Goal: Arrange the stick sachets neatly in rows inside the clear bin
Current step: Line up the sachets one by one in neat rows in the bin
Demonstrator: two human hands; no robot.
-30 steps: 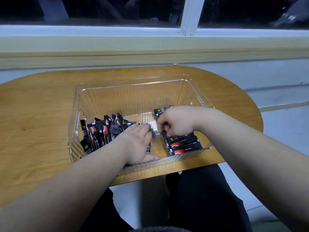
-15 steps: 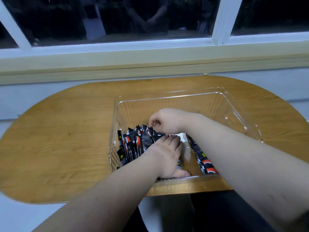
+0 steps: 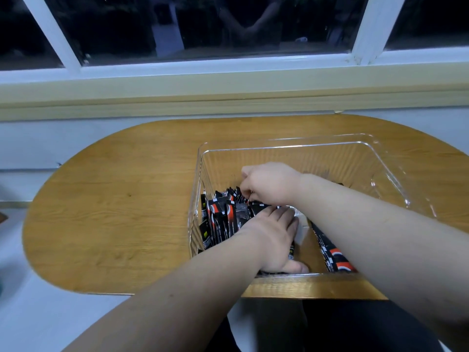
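I see a clear ribbed plastic bin (image 3: 291, 158) on the oval wooden table (image 3: 114, 199). At the bin's 9 o'clock side, black-and-red stick sachets (image 3: 223, 217) stand packed; flat sachets (image 3: 335, 257) lie at 5 o'clock. The left hand (image 3: 274, 240), fingers straight, presses the standing row. The right hand (image 3: 271, 182), fingers curled, pinches sachet tops at 11 o'clock.

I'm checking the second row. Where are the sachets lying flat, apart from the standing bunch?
Head view: the flat sachets lie near the clear bin's near wall, right of the left hand, partly under the right forearm.
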